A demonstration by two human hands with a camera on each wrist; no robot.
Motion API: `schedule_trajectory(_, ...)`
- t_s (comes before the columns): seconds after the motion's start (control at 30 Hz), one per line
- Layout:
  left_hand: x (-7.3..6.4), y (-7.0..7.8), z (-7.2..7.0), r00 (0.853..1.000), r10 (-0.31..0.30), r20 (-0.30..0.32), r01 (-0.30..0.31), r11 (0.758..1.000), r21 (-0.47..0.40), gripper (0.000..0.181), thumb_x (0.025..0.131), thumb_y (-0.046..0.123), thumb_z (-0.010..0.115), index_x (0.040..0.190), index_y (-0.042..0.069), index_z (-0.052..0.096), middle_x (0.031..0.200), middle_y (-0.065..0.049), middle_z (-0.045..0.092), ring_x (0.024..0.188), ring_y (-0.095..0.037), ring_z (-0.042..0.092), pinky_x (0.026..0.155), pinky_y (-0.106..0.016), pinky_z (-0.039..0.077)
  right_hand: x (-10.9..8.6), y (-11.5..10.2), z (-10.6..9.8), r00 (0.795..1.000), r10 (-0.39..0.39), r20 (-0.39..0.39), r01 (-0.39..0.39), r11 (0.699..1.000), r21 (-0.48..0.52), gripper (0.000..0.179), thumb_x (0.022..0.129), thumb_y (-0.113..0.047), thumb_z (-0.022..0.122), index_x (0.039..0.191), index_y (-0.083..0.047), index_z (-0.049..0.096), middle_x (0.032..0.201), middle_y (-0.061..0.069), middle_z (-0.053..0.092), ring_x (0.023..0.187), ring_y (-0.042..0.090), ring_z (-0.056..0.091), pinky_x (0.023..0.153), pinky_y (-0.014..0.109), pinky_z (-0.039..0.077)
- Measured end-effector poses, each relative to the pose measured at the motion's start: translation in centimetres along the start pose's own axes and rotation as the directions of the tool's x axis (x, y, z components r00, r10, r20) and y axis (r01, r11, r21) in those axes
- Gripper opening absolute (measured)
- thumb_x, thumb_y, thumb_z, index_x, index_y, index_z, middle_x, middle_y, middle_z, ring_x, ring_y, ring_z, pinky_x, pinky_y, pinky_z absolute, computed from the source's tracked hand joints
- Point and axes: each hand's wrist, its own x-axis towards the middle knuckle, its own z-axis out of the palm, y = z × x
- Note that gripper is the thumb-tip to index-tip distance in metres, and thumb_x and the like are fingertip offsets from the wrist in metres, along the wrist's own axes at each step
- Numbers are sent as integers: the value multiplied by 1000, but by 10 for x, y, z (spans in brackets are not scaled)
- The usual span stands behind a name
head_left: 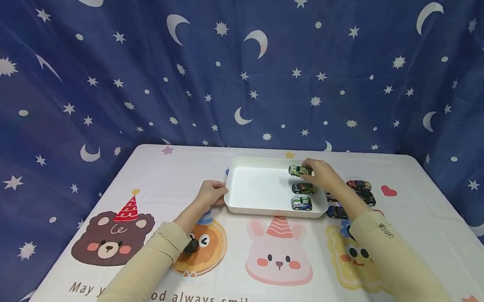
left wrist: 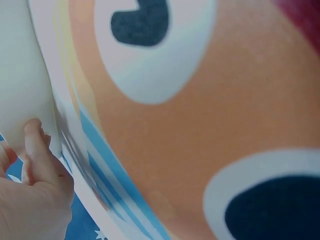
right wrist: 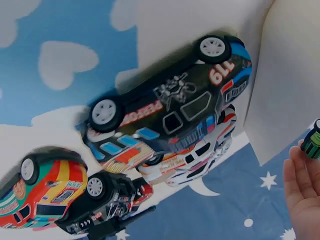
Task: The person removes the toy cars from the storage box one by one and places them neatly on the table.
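A white rectangular tray [head_left: 252, 189] lies on the table. My left hand [head_left: 210, 193] grips its left edge, thumb and fingers pinching the wall, as the left wrist view also shows at the tray wall [left wrist: 30, 65]. Over the tray's far right corner, my right hand [head_left: 323, 174] holds a green patterned toy car [head_left: 297, 170] by its right end. Inside the tray, along the right side, sit a dark green toy car [head_left: 303, 188] and a white-and-blue toy car [head_left: 301, 203], one nearer than the other. The right wrist view catches only part of the held car [right wrist: 314, 144].
Several toy cars lie close together right of the tray, partly behind my right forearm: a black car marked 119 [right wrist: 175, 100], a red, yellow and green one [right wrist: 55, 192], and a white-and-red one [right wrist: 192, 162]. A starry blue curtain [head_left: 237, 77] hangs behind the printed tablecloth [head_left: 177, 182].
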Motion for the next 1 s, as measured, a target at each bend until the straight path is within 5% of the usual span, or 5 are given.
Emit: schedule_trajectory(1.0, -2, 1, 1, 1000, 5, 5, -5, 1000, -16, 32, 89, 6, 58, 119, -5, 59, 102, -16, 65, 65, -7, 60, 59, -19, 58, -56, -5, -23, 990, -124, -64, 128, 989, 69, 33, 87, -11, 66, 116, 4, 59, 114, 22, 62, 105, 37, 59, 91, 51, 51)
